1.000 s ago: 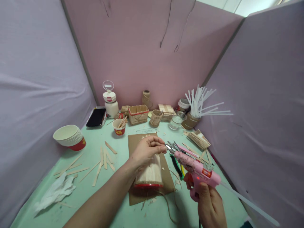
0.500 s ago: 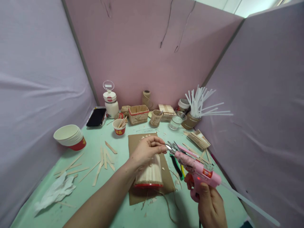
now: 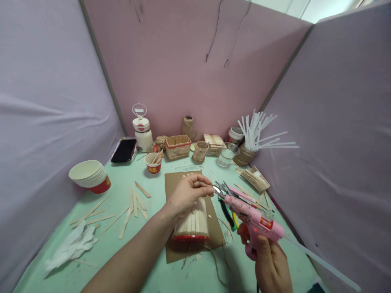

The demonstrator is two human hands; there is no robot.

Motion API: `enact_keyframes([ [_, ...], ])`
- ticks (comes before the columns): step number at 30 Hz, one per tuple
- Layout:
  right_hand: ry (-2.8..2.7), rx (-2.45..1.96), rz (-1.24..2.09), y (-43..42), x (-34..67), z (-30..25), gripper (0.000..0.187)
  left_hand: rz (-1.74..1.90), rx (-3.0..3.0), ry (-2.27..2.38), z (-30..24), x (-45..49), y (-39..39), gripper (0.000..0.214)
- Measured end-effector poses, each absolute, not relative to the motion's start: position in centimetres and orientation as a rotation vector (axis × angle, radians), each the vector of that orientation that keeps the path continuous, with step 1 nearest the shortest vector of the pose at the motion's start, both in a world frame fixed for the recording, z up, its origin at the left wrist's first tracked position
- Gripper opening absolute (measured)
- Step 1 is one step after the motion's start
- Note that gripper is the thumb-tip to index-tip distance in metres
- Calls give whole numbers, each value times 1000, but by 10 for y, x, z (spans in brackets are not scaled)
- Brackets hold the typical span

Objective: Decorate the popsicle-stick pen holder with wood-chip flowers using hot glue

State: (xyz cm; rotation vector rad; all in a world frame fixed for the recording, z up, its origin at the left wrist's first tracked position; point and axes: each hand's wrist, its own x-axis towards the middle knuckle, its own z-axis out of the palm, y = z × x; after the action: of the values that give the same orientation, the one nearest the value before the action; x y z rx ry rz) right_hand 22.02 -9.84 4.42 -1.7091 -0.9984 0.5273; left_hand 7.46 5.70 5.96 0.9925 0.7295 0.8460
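My right hand [image 3: 270,258] is wrapped round the handle of a pink hot glue gun [image 3: 250,215], its orange light lit and a long clear glue stick [image 3: 324,262] out of the back. At the nozzle, my left hand [image 3: 195,191] pinches something too small to make out. Below that hand lies a piece covered in pale wooden sticks [image 3: 194,221] with a twine band and a red rim, on a brown cardboard sheet [image 3: 214,240]. The left hand hides its far part. Behind the nozzle lie pliers with green and black handles [image 3: 226,213].
Loose wooden sticks [image 3: 131,207] and a crumpled tissue [image 3: 73,246] lie at left, near stacked paper cups [image 3: 91,175]. Along the back stand a red-rimmed basket [image 3: 178,147], a twine spool [image 3: 188,127], a clear cup [image 3: 226,156] and a holder of glue sticks [image 3: 246,154].
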Motion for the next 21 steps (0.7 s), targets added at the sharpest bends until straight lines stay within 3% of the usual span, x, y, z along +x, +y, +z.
enact_keyframes([
  [17, -1035, -1758, 562, -107, 238, 36, 51, 879, 971, 773, 65, 73, 56, 24],
  [21, -1187, -1928, 301, -118, 282, 26, 49, 891, 989, 796, 66, 71, 58, 23],
])
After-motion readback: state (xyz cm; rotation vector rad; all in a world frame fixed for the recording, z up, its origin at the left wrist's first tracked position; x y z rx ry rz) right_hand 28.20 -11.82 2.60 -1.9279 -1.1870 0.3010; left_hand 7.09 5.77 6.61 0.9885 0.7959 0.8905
